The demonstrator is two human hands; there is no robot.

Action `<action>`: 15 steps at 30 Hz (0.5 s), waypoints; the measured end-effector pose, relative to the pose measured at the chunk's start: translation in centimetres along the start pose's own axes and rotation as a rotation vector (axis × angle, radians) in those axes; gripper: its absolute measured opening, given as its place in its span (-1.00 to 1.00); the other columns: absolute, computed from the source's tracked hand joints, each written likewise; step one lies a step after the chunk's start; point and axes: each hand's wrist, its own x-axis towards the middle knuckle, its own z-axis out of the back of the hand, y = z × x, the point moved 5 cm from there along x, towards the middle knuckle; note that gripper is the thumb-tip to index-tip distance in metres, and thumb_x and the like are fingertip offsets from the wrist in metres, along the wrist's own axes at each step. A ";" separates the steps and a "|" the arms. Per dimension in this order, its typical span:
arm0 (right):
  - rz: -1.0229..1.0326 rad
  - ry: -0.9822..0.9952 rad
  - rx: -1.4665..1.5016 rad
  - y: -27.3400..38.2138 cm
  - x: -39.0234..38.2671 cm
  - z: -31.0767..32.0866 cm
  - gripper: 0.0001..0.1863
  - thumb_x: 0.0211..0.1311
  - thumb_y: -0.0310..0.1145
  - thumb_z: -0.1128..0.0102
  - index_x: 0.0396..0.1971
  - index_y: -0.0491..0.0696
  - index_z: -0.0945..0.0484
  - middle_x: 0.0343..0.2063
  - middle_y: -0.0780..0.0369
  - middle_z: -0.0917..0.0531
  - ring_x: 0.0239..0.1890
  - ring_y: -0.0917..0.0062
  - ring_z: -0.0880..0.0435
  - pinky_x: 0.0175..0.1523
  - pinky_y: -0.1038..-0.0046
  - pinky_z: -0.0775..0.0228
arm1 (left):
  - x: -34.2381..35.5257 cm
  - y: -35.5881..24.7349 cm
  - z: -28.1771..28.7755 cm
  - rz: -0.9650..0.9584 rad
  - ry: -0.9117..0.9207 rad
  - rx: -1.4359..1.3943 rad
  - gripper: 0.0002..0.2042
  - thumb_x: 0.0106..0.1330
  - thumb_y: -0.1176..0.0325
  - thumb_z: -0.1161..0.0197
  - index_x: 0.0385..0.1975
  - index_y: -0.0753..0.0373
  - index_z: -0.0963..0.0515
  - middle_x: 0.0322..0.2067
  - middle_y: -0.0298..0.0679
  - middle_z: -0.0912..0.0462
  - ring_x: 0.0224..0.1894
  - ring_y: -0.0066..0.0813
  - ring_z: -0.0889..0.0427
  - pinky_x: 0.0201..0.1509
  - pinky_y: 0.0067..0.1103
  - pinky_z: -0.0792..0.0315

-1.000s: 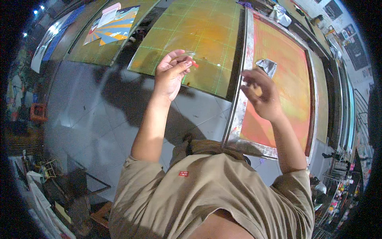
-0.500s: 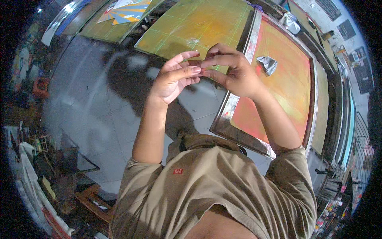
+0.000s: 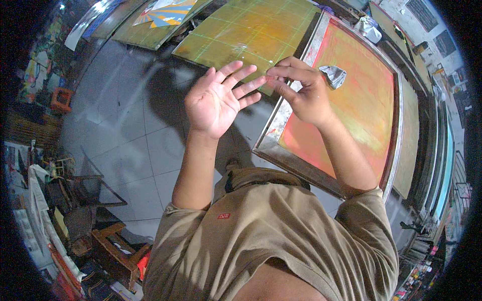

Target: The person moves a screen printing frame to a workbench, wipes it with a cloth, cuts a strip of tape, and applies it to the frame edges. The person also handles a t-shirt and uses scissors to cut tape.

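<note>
My left hand (image 3: 216, 105) is raised over the floor, palm toward me, its fingers spread and holding nothing. Close beside it, my right hand (image 3: 304, 93) has thumb and index finger drawn together at the tip of one left finger. Whether anything small lies in that pinch is hidden. Under my right hand and forearm lies a screen-printing frame (image 3: 341, 135) with orange-yellow mesh. A crumpled silver-grey piece (image 3: 335, 76), cloth or foil, rests on its mesh just right of my right hand.
Beyond my hands stands a greenish-yellow board (image 3: 241, 32) with grid lines. A colourful printed sheet (image 3: 165, 12) lies on another board at the far left. At lower left are a wooden stool (image 3: 108, 241) and dark metal frames. An orange object (image 3: 61, 100) sits by the left wall.
My left hand has opened wider and turned its palm up toward me, moving slightly left. My right hand stays pinched at its fingertips. The view has shifted a little.
</note>
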 end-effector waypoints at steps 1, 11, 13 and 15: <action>0.002 -0.039 0.008 -0.5 -0.2 0.4 -0.87 -0.10 -0.55 -0.14 -0.45 -0.15 -0.53 -0.50 0.20 -0.52 -0.46 0.56 -0.47 -0.33 0.57 -0.28 | 0.0 0.2 -0.3 0.011 0.018 -0.020 -0.47 0.18 0.02 0.19 -0.03 0.37 -0.21 0.02 0.08 -0.21 0.08 0.05 -0.16 0.04 -0.18 -0.16; -0.284 -0.147 0.224 -1.4 -1.9 2.4 -0.86 0.05 -0.43 -0.05 -0.44 -0.18 -0.52 -0.53 0.24 -0.53 -0.45 0.64 -0.46 -0.36 0.61 -0.28 | 0.6 2.1 -0.9 0.062 0.028 -0.138 -0.37 0.13 -0.09 0.20 0.00 0.38 -0.17 0.05 0.10 -0.15 0.13 -0.01 -0.09 0.06 -0.15 -0.11; -0.305 -0.165 0.284 -1.1 -2.1 2.2 -0.84 0.08 -0.40 -0.03 -0.45 -0.18 -0.52 -0.54 0.25 -0.53 -0.46 0.66 -0.45 -0.37 0.61 -0.28 | 0.9 2.9 -1.2 0.089 0.032 -0.178 -0.34 0.12 -0.12 0.19 0.01 0.40 -0.16 0.06 0.10 -0.15 0.13 -0.03 -0.09 0.08 -0.15 -0.09; -0.307 -0.200 0.371 -0.8 -2.2 2.2 -0.82 0.09 -0.37 -0.03 -0.46 -0.18 -0.52 -0.55 0.27 -0.53 -0.48 0.68 -0.44 -0.39 0.62 -0.28 | 1.1 3.4 -1.5 0.108 0.029 -0.201 -0.31 0.10 -0.15 0.19 0.01 0.41 -0.15 0.06 0.10 -0.14 0.13 -0.04 -0.09 0.10 -0.17 -0.06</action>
